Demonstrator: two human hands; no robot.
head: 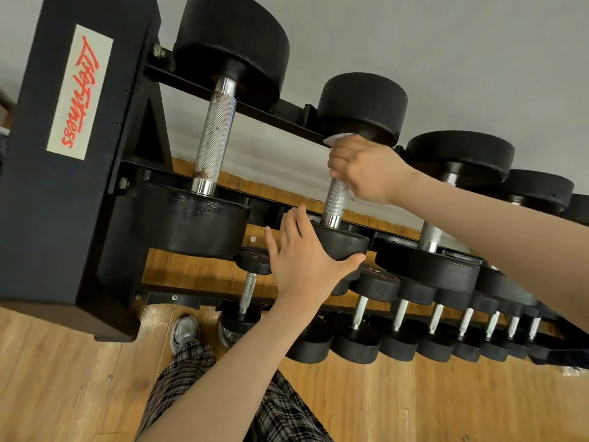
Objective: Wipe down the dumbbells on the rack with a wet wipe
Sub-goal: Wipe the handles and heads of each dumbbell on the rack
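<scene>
A black dumbbell with a knurled steel handle [336, 202] lies second from the left on the rack's top shelf. My right hand [366, 169] grips the upper part of that handle through a white wet wipe [338, 137], whose edge shows above my fingers by the far weight head [363, 103]. My left hand [302, 260] rests with straight fingers against the near weight head [342, 242], thumb under its edge. A bigger dumbbell [213, 135] with rust spots on its handle lies to the left.
The black rack [63, 186] has a thick side panel at the left with a red logo. Several smaller dumbbells fill the lower shelf [398, 314]. More large ones continue right on the top shelf [446, 199]. Below are a wooden floor, my plaid trousers and grey shoes.
</scene>
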